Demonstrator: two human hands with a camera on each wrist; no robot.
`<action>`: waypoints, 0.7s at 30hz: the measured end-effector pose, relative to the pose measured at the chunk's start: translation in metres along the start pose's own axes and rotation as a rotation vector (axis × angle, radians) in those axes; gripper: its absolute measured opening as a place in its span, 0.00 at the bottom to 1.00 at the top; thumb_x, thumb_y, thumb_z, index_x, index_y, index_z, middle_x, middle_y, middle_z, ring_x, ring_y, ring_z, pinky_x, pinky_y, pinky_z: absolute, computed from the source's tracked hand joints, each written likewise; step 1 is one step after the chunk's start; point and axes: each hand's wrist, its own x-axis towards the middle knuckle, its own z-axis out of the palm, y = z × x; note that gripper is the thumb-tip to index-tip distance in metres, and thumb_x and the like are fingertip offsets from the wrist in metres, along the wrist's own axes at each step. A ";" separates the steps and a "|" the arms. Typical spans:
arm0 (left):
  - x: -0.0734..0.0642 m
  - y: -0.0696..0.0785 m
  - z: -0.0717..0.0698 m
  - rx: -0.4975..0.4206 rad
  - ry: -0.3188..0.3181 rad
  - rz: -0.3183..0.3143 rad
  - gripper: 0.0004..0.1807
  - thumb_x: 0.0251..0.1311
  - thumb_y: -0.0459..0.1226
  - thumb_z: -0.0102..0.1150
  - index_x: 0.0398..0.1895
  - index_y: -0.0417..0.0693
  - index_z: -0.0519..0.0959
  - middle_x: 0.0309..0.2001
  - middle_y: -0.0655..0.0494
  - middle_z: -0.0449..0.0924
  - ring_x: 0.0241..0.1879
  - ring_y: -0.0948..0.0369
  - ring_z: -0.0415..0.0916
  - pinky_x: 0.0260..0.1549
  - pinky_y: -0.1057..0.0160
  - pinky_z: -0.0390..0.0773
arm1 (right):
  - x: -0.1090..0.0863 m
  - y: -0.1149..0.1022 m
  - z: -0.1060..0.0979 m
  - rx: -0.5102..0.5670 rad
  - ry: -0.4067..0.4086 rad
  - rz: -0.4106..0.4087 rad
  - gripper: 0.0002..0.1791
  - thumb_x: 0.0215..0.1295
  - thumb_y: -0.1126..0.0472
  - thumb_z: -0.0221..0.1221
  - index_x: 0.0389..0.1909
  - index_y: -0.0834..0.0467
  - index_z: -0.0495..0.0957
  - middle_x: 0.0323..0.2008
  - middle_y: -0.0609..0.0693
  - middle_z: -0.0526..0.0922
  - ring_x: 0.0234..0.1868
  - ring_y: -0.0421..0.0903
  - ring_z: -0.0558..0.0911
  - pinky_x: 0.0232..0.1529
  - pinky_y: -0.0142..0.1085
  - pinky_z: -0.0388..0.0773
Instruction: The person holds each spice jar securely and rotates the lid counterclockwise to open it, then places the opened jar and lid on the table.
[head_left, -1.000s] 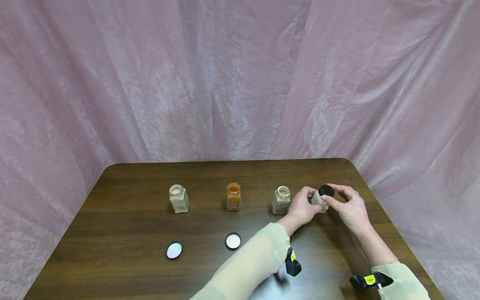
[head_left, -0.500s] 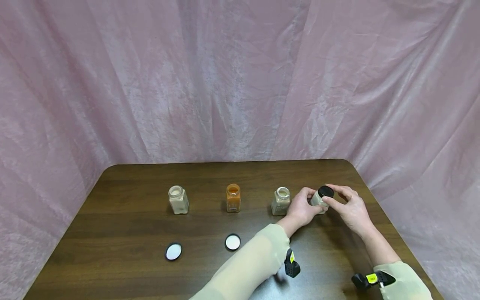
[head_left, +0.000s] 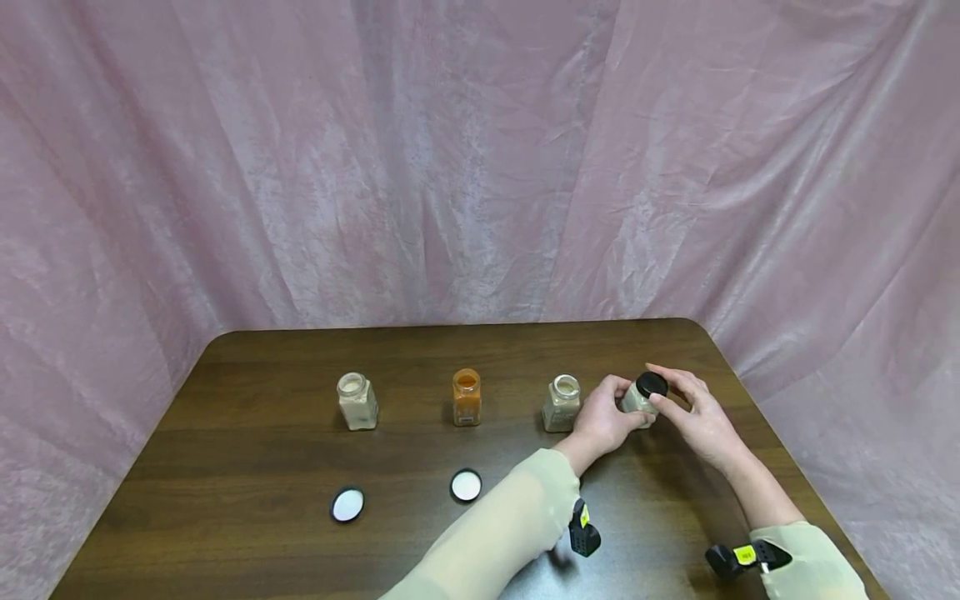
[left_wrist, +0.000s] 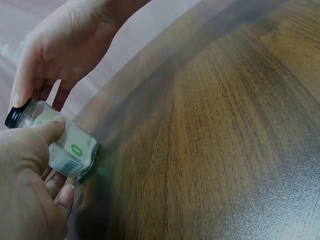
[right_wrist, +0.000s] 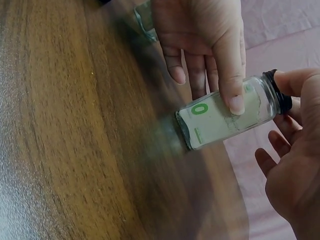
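On the right of the table, my left hand (head_left: 602, 417) grips a small clear glass jar (right_wrist: 215, 120) around its body, thumb on one side and fingers on the other. Pale contents and a label with green print show through the left wrist view, where the jar (left_wrist: 70, 147) leans. A black lid (head_left: 652, 384) sits on the jar's neck. My right hand (head_left: 701, 425) pinches this lid between thumb and fingers; in the right wrist view the thumb lies against the edge of the lid (right_wrist: 281, 95). Just left of my left hand stands an uncovered jar (head_left: 561, 404) of pale powder.
Farther left are an uncovered jar (head_left: 467, 400) with orange powder and another pale jar (head_left: 358, 402). Two black-rimmed lids, a nearer-middle lid (head_left: 466, 485) and a left lid (head_left: 347, 504), lie white side up. A pink curtain (head_left: 480, 167) hangs behind the wooden table (head_left: 225, 450).
My right fingers and thumb have shifted slightly around the black lid. The left hand keeps its grip on the jar in the same place.
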 end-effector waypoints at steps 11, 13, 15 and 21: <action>0.000 -0.002 0.001 -0.024 -0.001 0.011 0.24 0.50 0.39 0.80 0.50 0.53 0.79 0.41 0.66 0.83 0.40 0.68 0.77 0.41 0.70 0.72 | 0.000 -0.001 0.002 0.065 0.008 0.030 0.30 0.76 0.59 0.59 0.75 0.57 0.66 0.66 0.58 0.67 0.65 0.54 0.64 0.58 0.29 0.66; 0.000 -0.002 0.001 -0.023 -0.003 0.011 0.24 0.50 0.39 0.80 0.50 0.53 0.79 0.41 0.66 0.83 0.40 0.69 0.77 0.41 0.70 0.72 | -0.001 -0.001 0.002 0.059 0.019 0.044 0.32 0.75 0.58 0.60 0.76 0.57 0.65 0.67 0.58 0.67 0.66 0.56 0.64 0.58 0.30 0.67; 0.000 -0.001 0.001 -0.022 -0.003 0.009 0.24 0.50 0.39 0.80 0.50 0.54 0.79 0.41 0.66 0.83 0.40 0.68 0.77 0.41 0.70 0.73 | -0.001 -0.001 0.002 0.052 0.033 0.048 0.33 0.74 0.58 0.62 0.76 0.56 0.64 0.68 0.58 0.67 0.67 0.56 0.64 0.59 0.31 0.66; -0.001 0.000 -0.001 -0.010 -0.003 0.002 0.25 0.51 0.41 0.80 0.52 0.54 0.79 0.43 0.65 0.83 0.43 0.66 0.78 0.42 0.69 0.73 | 0.000 -0.002 0.003 0.025 0.095 0.025 0.35 0.70 0.57 0.67 0.75 0.55 0.66 0.66 0.57 0.73 0.66 0.47 0.62 0.61 0.30 0.62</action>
